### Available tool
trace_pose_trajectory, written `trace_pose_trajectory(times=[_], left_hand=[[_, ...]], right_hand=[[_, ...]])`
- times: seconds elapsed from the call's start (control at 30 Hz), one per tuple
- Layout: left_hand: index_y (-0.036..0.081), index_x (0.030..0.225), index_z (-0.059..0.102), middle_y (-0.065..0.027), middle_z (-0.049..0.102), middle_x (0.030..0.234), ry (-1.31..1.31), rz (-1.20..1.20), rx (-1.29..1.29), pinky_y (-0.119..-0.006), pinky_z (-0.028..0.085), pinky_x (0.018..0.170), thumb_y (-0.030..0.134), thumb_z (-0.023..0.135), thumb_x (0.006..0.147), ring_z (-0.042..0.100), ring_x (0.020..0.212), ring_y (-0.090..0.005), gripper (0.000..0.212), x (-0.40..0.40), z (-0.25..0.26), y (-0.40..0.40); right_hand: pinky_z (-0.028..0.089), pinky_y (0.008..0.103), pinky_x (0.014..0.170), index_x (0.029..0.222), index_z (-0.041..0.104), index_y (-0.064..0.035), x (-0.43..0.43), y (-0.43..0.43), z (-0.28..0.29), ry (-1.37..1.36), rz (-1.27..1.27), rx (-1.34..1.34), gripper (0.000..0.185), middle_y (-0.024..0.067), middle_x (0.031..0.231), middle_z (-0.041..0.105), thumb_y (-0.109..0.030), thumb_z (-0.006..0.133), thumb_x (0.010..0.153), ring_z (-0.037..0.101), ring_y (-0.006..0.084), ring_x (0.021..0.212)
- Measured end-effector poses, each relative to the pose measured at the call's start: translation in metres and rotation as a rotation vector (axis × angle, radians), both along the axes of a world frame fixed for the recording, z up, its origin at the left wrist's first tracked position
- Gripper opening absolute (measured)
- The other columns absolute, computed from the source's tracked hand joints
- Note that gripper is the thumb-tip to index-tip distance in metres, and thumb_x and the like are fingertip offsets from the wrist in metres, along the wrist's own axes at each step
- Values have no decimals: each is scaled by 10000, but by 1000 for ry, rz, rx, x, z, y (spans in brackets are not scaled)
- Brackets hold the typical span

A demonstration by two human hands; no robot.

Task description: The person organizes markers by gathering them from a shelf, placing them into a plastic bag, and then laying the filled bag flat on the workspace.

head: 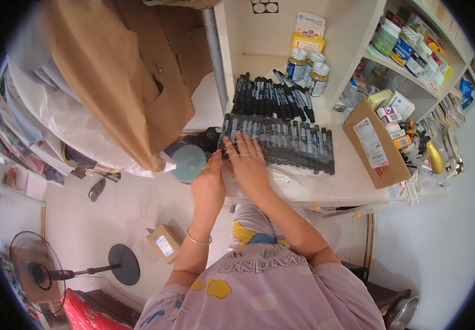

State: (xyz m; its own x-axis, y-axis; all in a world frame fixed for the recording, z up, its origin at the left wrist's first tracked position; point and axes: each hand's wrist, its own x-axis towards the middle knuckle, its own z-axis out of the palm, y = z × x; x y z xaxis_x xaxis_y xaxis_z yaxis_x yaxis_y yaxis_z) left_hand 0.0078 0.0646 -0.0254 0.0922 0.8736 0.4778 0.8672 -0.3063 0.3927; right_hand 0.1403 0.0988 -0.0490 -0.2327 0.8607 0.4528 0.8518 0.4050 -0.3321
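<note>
A flat row of black marker pens (pixel 299 142) lies side by side on the white desk, covered by clear plastic film (pixel 282 171). My right hand (pixel 249 169) rests palm down on the left part of this row, fingers slightly apart. At the row's left end is my left hand (pixel 209 185), its fingertips at the film's edge; whether they pinch it is hidden. Beside the left hand, partly behind it, is a round teal-topped object (pixel 188 163). Farther back, more black marker pens (pixel 268 97) lie uncovered, a few of them askew.
Several capped bottles (pixel 297 64) stand behind the pens. A cardboard box (pixel 375 150) of small packages sits at right, below shelves (pixel 410 68). Brown paper (pixel 138 82) hangs at left. On the floor are a small carton (pixel 165 243) and a fan (pixel 41 274).
</note>
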Motion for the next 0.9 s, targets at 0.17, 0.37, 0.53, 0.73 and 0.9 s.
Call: trace_pose_trajectory(times=[0.17,0.37,0.53,0.73,0.9], left_hand=[[22,1331,590,-246,698,1085,-5,-38,22,-472,558,732,64,556,936,704,877,-390,398,-3,-1,2],[3,1388,540,-253,697,1100,-122,-93,-44,-455,552,815,-15,531,918,690,969,-405,470,-1,3,1],[-12,1419,499,-267,662,1203,-142,-99,-111,-463,533,865,-23,561,875,660,1045,-427,548,-5,-7,7],[22,1468,456,-259,632,1275,-170,-65,-190,-460,511,929,-43,561,855,624,1138,-424,625,1,4,6],[58,1509,413,-247,498,1462,-79,-283,-56,-452,435,1057,-77,563,848,499,1327,-413,691,-5,2,20]], right_hand=[[246,492,1210,1454,480,-38,-6,-4,5,-77,-31,-26,538,215,1505,470,-199,524,942,404,342,1439],[325,474,1166,1358,564,-9,-12,3,6,-48,-82,87,491,216,1390,564,-192,524,904,493,340,1348],[366,466,1133,1321,567,52,-17,-3,-5,-81,-122,87,494,232,1329,605,-186,535,889,538,347,1300],[314,495,1166,1390,503,53,-17,-16,3,-65,-138,55,529,264,1404,540,-195,497,924,463,383,1372],[254,524,1204,1435,456,34,-13,-24,-15,0,-76,9,532,289,1500,426,-194,460,954,348,414,1452]])
